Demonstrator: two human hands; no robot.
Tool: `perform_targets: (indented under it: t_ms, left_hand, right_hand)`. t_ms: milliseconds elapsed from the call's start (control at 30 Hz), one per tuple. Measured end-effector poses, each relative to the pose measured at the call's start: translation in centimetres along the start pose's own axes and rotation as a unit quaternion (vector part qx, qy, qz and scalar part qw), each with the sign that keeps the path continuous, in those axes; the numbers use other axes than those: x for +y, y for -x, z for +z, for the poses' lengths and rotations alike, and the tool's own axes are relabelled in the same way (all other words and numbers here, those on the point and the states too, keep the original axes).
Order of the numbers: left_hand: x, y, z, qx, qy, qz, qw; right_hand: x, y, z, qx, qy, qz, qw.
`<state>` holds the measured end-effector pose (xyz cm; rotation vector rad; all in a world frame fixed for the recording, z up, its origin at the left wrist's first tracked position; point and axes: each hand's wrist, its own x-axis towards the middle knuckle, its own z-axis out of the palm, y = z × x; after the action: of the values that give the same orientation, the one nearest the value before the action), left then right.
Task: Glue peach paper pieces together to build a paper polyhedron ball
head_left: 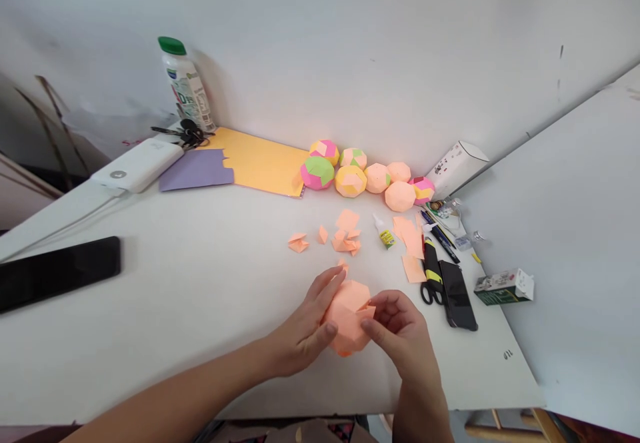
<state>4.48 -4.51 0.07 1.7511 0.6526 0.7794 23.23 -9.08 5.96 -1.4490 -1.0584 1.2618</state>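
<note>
The table's [165, 310] near edge runs along the bottom of the frame; its right edge slants up from the lower right, beside the wall. White tabletop stretches left of the hands, as far as a long phone [60, 273] at the left border. At lower centre, the left hand [303, 330] is curved, thumb and fingers spread around the left side of a peach ball [350, 326]. The right hand [404, 333] pinches a loose flap [367, 312] at the ball's right side, beside a slit. The ball lies between both hands. Just beyond, in the middle, are folded pieces [346, 242], with glue [385, 235] to their right; scissors [431, 293] and a small phone [457, 295] lie further right. Farthest, paper balls [351, 181] cluster before the wall [375, 63], a yellow sheet [265, 166] left of them.
</note>
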Motion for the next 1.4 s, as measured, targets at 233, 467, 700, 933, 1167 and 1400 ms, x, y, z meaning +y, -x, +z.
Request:
perform_targets:
  t_ms: [233,467,700,933,1167,1400]
  left_hand:
    - [0.6,-0.2,-0.4,0.019,-0.007,-0.081,0.997]
    - [1.4,-0.8,-0.9,-0.055,-0.048,-0.103,0.992]
    - [2.0,-0.9,-1.5,-0.096,-0.019,-0.092,0.991]
    - [2.4,-1.1,-1.7,-0.13,0.063,-0.09,0.985]
    - [2.6,-1.2,-1.7,-0.128,0.101,-0.09,0.983]
    - [2.6,-1.0,-1.5,-0.12,0.097,-0.094,0.984]
  right_hand:
    - [-0.4,-0.5,-0.9,-0.048,0.044,0.004,0.998]
    - [-0.2,-1.0,-1.2,-0.147,0.071,-0.015,0.986]
    - [-0.1,-1.1,-1.0,-0.136,0.056,0.024,0.989]
    - [0.0,-1.1,-1.1,-0.167,0.033,0.025,0.985]
    - [0.3,-1.1,-1.2,-0.208,0.043,0.015,0.977]
    - [0.3,-1.2,-1.4,-0.223,0.135,-0.056,0.964]
